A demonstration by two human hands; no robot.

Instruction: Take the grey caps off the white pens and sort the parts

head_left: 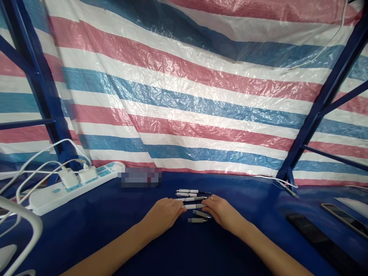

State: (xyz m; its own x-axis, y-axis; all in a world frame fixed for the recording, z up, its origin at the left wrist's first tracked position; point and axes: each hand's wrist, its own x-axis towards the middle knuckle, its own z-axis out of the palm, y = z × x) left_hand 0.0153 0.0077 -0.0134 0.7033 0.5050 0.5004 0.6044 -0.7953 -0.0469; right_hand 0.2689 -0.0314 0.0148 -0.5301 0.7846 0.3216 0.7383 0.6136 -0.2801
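Observation:
Several white and grey pens [192, 195] lie in a loose row on the blue tabletop [184, 245], just beyond my hands. My left hand [163, 214] and my right hand [221, 211] come together on one pen [193, 206], each pinching an end of it. A ring shows on a finger of my right hand. Two short grey pen parts [198, 217] lie on the cloth between my hands, close to my right fingers.
A white power strip [71, 184] with two plugged chargers and white cables sits at the left. A striped red, white and blue tarp [184, 96] hangs behind, between blue metal posts. A phone [343, 218] and a dark flat object [319, 239] lie at the right.

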